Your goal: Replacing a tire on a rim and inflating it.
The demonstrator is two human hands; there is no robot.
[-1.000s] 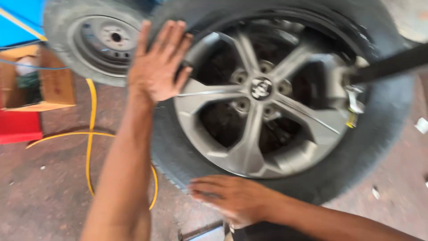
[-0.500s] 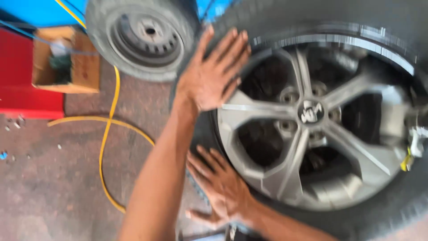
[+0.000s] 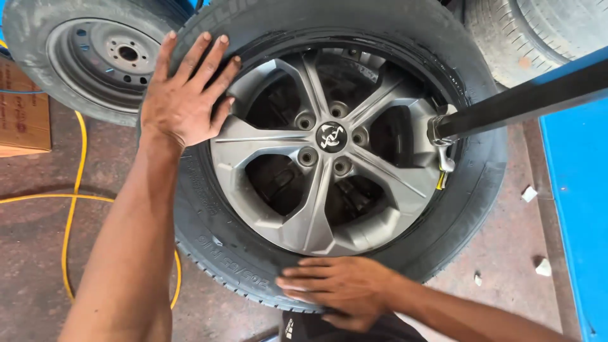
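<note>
1. Head view shows a black tyre (image 3: 215,244) with its grey five-spoke alloy rim (image 3: 329,152) lying in the middle of the frame, seemingly raised on a machine above the reddish floor (image 3: 38,266); what it rests on is hidden.
2. Left hand (image 3: 187,98) lies flat on the upper-left sidewall, fingers spread wide, fingertips reaching the rim edge. It grips nothing.
3. Right hand (image 3: 339,288) presses on the near sidewall at the bottom, fingers extended and only slightly apart, palm down, holding nothing.
4. A dark bar (image 3: 525,98) comes in from the right and ends in a metal head (image 3: 440,136) at the rim's right edge, touching the bead area.
5. Judged from this, the hands are pushing the sidewall down. To do that well, press with the flat of both palms, keep the fingers away from the gap between rubber and rim, and stay well apart from the metal head.
6. Further out: a second wheel with a plain steel rim (image 3: 95,54) at upper left, a yellow hose (image 3: 69,209) on the floor, a cardboard box (image 3: 22,114) at the left edge, blue machine panel (image 3: 579,209) at right.
</note>
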